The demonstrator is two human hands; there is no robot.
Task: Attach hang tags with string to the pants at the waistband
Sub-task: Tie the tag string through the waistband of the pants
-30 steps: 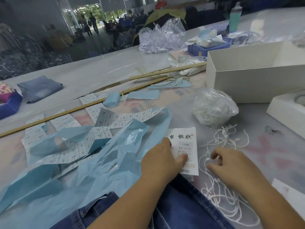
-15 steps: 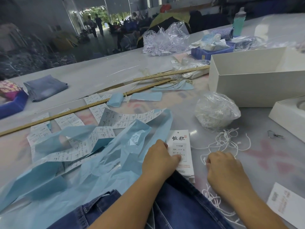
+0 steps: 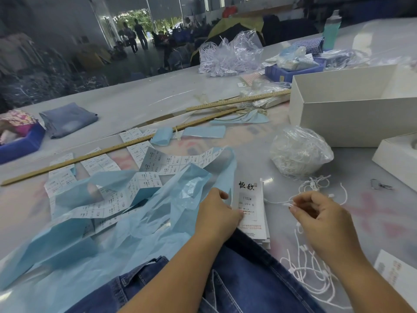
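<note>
A long pale worktable [image 3: 140, 102] runs through a dim workshop, with two people standing far off in a bright doorway. Near the front edge lie dark blue denim pants [image 3: 248, 279], partly under the person's forearms. Just beyond the pants sits a small stack of white hang tags [image 3: 251, 206], printed with black characters and "1103#". The left hand [image 3: 217, 213] rests at the left edge of that stack, fingers curled, with the thumb and fingertips touching the top tag; whether it actually pinches the tag cannot be told. The right hand [image 3: 320, 213] is raised just right of the tags, its thumb and forefinger pinching one white string [image 3: 277, 201] that trails leftward toward the stack. More loose strings [image 3: 313, 272] lie scattered on the table under and beyond that hand. A clear bag of strings [image 3: 300, 152] sits further back, near an open white box [image 3: 352, 120]. Crumpled light blue tissue paper [image 3: 126, 227] and strips of printed size labels [image 3: 176, 162] spread to the left, crossed by a long wooden ruler [image 3: 94, 154].
</note>
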